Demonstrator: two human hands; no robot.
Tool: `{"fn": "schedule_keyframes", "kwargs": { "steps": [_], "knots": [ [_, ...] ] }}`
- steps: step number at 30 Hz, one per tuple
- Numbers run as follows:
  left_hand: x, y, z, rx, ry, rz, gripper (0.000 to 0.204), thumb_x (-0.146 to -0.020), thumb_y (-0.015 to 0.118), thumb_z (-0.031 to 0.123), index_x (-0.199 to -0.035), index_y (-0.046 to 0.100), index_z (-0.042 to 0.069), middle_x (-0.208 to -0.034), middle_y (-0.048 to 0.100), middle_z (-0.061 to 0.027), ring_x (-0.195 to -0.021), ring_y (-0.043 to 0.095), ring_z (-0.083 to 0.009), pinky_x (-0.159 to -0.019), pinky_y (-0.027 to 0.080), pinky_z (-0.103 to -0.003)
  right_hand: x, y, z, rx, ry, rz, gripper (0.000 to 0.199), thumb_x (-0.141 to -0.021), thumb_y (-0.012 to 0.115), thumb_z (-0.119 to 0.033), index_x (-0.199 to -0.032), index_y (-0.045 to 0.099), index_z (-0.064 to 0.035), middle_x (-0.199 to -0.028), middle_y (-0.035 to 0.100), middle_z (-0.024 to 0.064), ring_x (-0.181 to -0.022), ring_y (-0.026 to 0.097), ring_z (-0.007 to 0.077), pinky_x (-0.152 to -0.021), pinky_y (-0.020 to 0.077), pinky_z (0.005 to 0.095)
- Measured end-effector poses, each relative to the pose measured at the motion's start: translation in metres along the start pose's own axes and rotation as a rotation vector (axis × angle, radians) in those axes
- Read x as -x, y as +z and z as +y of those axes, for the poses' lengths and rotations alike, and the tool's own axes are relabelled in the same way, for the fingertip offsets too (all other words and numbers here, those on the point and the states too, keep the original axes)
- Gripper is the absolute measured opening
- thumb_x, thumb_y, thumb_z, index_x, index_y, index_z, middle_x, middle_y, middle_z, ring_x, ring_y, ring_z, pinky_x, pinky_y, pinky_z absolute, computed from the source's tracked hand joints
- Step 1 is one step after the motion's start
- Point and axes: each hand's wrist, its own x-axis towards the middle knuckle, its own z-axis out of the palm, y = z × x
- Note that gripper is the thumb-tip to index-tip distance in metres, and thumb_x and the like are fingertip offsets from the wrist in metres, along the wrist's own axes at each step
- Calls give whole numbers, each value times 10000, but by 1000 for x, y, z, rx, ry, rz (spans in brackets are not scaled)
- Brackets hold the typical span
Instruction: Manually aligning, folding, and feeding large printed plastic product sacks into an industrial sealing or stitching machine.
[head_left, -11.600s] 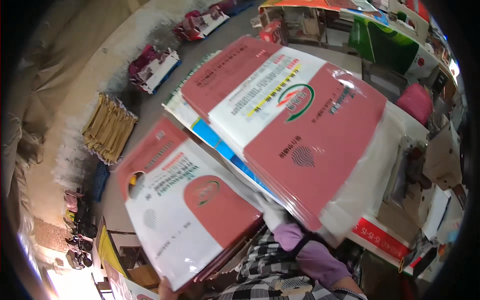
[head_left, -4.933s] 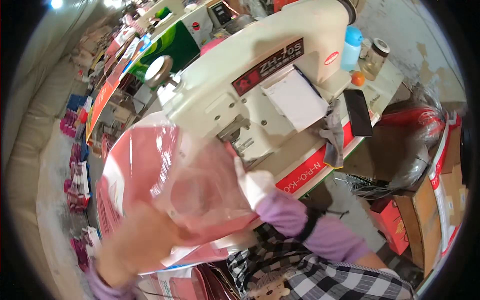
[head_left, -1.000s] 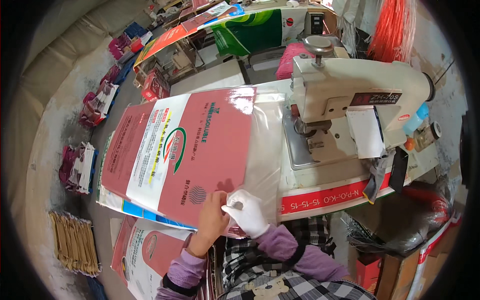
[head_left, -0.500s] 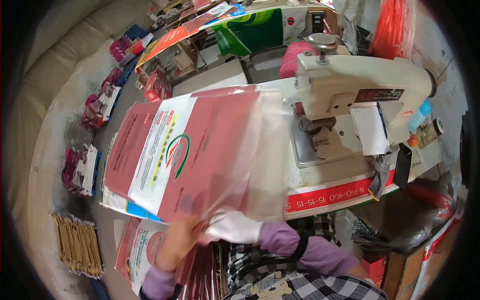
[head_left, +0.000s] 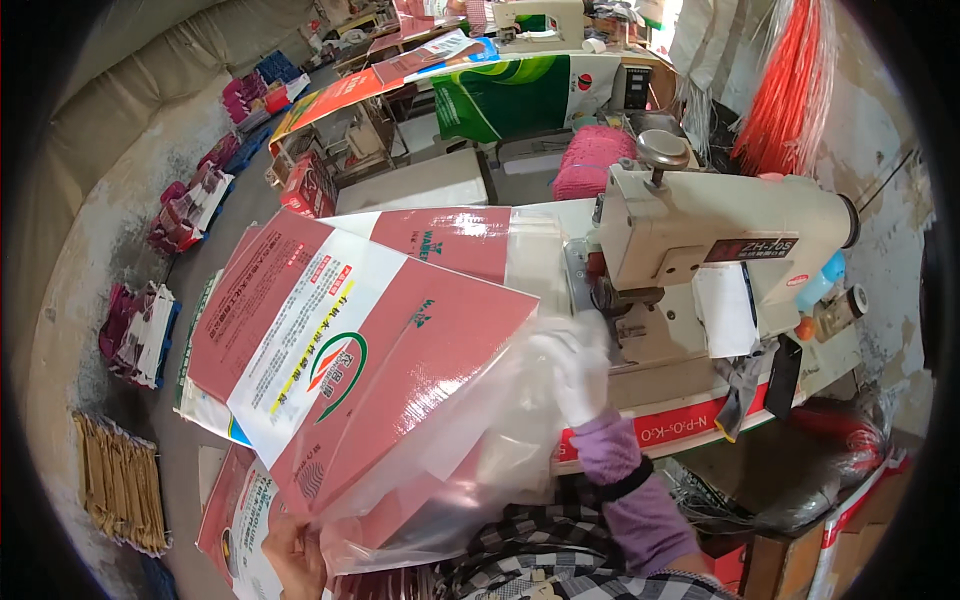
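Note:
A dark red and white printed bag lies slanted on a stack of similar bags on the sewing table. Clear plastic film sticks out past its near right edge. My bare left hand pinches the bag's near corner, where red sheet and film meet. My right hand, in a white glove, is at the film's far right end, close to the sewing machine. Motion smears its fingers, so whether they grip the film cannot be made out.
More printed bags are by my left forearm. A pink thread cone stands behind the machine, and red strands hang at the far right. Folded bundles line the left wall. A grey cloth hangs off the table's front edge.
My hands, close together at the bag's near edge before, are now apart: the left has come nearer and left, the right has gone up and right. The top bag has turned and its film spread out.

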Motion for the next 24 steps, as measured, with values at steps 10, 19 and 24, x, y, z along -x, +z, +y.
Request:
{"fn": "schedule_keyframes", "kwargs": {
  "steps": [10,19,24],
  "knots": [
    [16,-26,1,-337,235,-480,329,-833,612,26,-1151,668,87,-927,705,-136,-756,680,-295,-676,511,-391,-48,18,1,194,-82,-299,319,-707,654,-182,-1016,649,-103,-1074,653,105,-947,643,274,-808,517,394],
    [-344,7,-44,-533,716,376,197,-883,549,190,-927,578,0,-845,606,-117,-787,594,-281,-714,465,-410,20,-41,-168,-705,-246,-251,234,-812,551,-157,-950,666,-7,-662,593,111,-612,635,271,-552,502,385],
    [-319,255,116,70,874,-542,263,-796,531,41,-1002,694,47,-942,685,-172,-751,655,-297,-640,506,-374,167,-73,-26,-480,839,-115,370,-810,578,-29,-1170,630,35,-955,703,200,-851,706,221,-777,528,296]
  ]
}}
